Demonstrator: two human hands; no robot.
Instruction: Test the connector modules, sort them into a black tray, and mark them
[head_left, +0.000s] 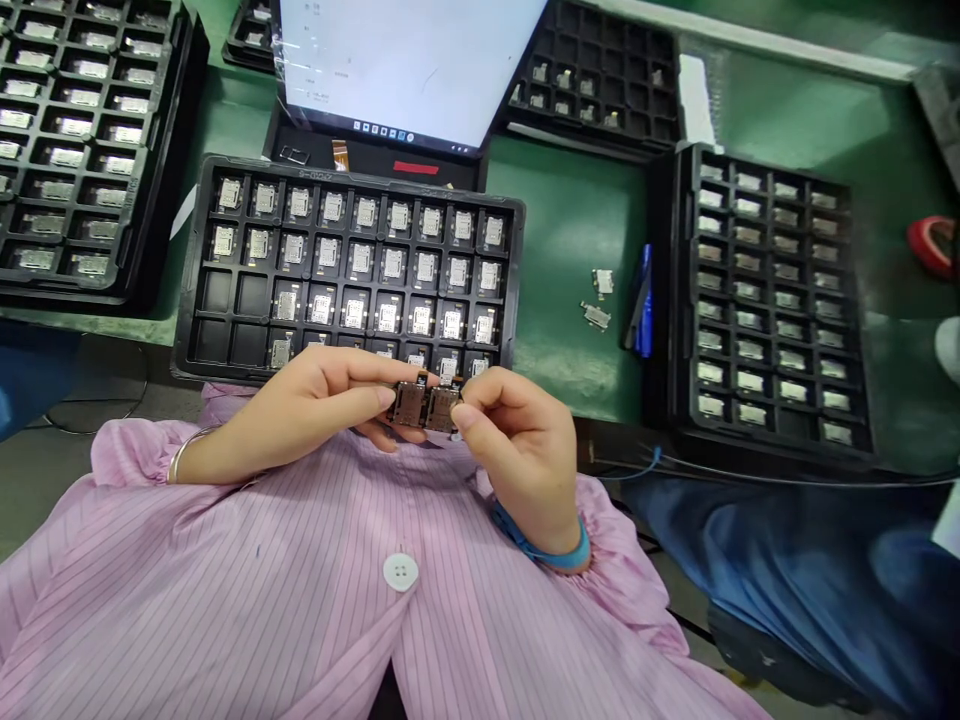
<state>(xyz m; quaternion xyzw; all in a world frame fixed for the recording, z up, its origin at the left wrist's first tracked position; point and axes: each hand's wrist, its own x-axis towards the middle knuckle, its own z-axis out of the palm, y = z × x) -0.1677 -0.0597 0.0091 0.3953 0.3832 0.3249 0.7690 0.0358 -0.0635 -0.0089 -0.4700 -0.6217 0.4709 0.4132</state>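
Observation:
Close to my chest, two small flat metal electronic parts are held side by side. My left hand (pixel 315 405) pinches the left metal part (pixel 408 404) between thumb and fingers. The thumb and index finger of my right hand (pixel 525 445) are closed on the right metal part (pixel 441 409). Whether the two parts are joined or only touching, I cannot tell. Just beyond my hands lies a black compartment tray (pixel 520 250), with similar silver parts in most of its cells. My fingers hide part of its near row.
A laptop screen (pixel 412 60) stands behind the tray. Filled black trays stand left (pixel 196 60) and right (pixel 859 330), another at the back (pixel 667 60). Two loose metal parts (pixel 602 281) and a blue-handled tool (pixel 645 310) lie on the green table (pixel 555 360).

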